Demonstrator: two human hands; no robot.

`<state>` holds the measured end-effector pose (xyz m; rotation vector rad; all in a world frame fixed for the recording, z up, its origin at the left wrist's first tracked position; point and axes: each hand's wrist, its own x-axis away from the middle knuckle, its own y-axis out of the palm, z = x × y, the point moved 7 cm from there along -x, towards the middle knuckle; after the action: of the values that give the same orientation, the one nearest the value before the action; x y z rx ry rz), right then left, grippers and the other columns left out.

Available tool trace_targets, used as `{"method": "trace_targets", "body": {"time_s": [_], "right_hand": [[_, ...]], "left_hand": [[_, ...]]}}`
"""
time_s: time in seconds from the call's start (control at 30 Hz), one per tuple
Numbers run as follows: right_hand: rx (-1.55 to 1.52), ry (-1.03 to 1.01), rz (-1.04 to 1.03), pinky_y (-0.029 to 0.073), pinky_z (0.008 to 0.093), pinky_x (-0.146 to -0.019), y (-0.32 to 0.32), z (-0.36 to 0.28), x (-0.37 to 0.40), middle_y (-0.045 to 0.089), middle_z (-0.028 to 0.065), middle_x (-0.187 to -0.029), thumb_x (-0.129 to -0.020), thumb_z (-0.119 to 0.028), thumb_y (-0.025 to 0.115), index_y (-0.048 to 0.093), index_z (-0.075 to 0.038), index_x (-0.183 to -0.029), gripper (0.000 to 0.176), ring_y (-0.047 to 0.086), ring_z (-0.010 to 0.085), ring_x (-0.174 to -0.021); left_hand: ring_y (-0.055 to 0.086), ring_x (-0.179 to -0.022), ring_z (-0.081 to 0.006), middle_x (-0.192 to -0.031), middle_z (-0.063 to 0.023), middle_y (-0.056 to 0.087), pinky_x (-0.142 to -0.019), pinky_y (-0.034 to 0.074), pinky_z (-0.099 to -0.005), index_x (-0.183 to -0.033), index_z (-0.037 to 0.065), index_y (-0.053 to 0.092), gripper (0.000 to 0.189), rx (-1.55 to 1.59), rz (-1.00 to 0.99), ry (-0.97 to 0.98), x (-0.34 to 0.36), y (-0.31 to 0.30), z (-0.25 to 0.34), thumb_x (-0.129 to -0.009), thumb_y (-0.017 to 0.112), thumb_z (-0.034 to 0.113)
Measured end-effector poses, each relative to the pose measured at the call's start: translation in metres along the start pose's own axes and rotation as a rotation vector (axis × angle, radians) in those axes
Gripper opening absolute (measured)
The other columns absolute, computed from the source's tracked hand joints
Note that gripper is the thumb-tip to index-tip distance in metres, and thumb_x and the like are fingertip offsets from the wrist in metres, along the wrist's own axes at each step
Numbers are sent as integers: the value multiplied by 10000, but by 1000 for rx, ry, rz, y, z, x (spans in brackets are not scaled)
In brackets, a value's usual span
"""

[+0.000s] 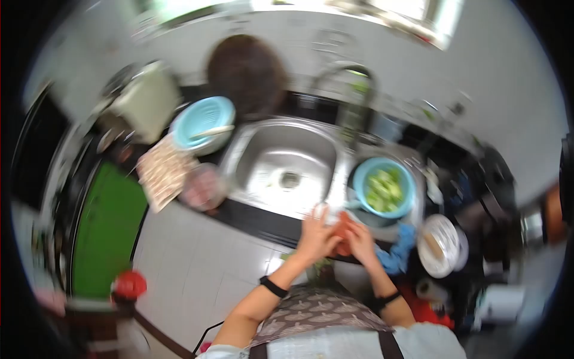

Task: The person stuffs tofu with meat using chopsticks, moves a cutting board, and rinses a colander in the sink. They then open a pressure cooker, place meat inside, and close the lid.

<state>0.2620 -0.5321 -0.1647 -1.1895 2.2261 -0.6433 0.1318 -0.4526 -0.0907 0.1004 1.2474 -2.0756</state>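
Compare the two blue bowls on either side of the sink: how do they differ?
The pale blue bowl holds one light utensil; the deeper blue bowl holds green cut pieces. The pale blue bowl sits at the sink's far left corner; the deeper blue bowl sits right of it, close to the right hand. Both are round and upright.

Two hands are showing at lower centre, the left hand (314, 236) and the right hand (362, 240), with one orange thing (342, 230) between them. Two light blue bowls are standing out: the upper-left bowl (203, 110) and the centre-right bowl (360, 182). One sink (287, 149) and one white plate (448, 239) are showing.
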Motion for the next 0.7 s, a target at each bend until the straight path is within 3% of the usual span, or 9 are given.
{"method": "trace_targets", "body": {"time_s": [0.1,0.17,0.2,0.3,0.37,0.43,0.5,0.6,0.7], "right_hand": [[-67,13,55,405,326,-848,-19,-4,-8,534,162,-1037,-766,-114,578,570,32,-1001,277,513,263,-963],[126,-88,134,405,302,-847,-35,-36,-19,534,148,-1048,-767,-85,584,597,7,-951,206,498,221,-1004],[-123,63,150,419,277,-791,-36,-44,-26,546,130,-1026,-772,-81,593,605,5,-873,133,506,200,-970],[-165,6,176,445,228,-637,-26,-99,-46,511,116,-1074,-769,-52,599,546,2,-699,102,522,158,-844],[-394,-5,201,439,212,-589,1,-133,-54,490,102,-1087,-758,-8,595,512,-22,-760,84,504,132,-843],[-422,-141,170,439,210,-604,33,-193,-51,479,93,-1101,-744,23,590,504,-27,-846,142,503,133,-871],[-460,-174,47,435,204,-647,68,-240,-40,476,99,-1108,-739,46,573,500,-35,-920,212,503,137,-895],[-578,-298,-225,423,191,-648,122,-325,-10,518,98,-1030,-739,41,563,518,-33,-885,169,517,112,-830],[-495,-675,-402,459,231,-574,170,-383,21,570,119,-923,-676,82,596,540,-7,-834,190,569,174,-765]], "left_hand": [[288,-1171,-463,-1306,-213,320,-952,259,-515,-1095,101,557,432,46,69,-19,14,-35,-10,-693,652,228],[279,-1202,-424,-1307,-192,327,-989,256,-469,-1152,66,494,490,119,80,-32,35,-56,-18,-704,648,192],[267,-1220,-401,-1313,-179,325,-996,257,-455,-1168,63,477,500,153,79,-63,50,-67,-24,-711,645,178],[250,-1240,-364,-1298,-160,346,-992,269,-446,-1190,72,447,516,196,119,-117,97,-114,-38,-720,635,171],[247,-1242,-367,-1295,-146,360,-996,275,-433,-1192,72,450,505,146,148,-223,139,-141,-54,-735,631,188],[266,-1238,-359,-1286,-135,385,-999,279,-421,-1184,70,465,487,113,184,-354,187,-173,-67,-746,629,204],[298,-1228,-346,-1263,-137,422,-998,286,-407,-1156,66,498,451,117,271,-496,242,-204,-80,-749,628,210],[350,-1199,-338,-1209,-140,479,-980,312,-393,-1097,53,546,402,52,447,-786,327,-240,-84,-737,646,202],[411,-1153,-333,-1137,-146,533,-956,339,-387,-1044,39,577,374,1,691,-985,410,-257,-82,-713,673,186]]}}
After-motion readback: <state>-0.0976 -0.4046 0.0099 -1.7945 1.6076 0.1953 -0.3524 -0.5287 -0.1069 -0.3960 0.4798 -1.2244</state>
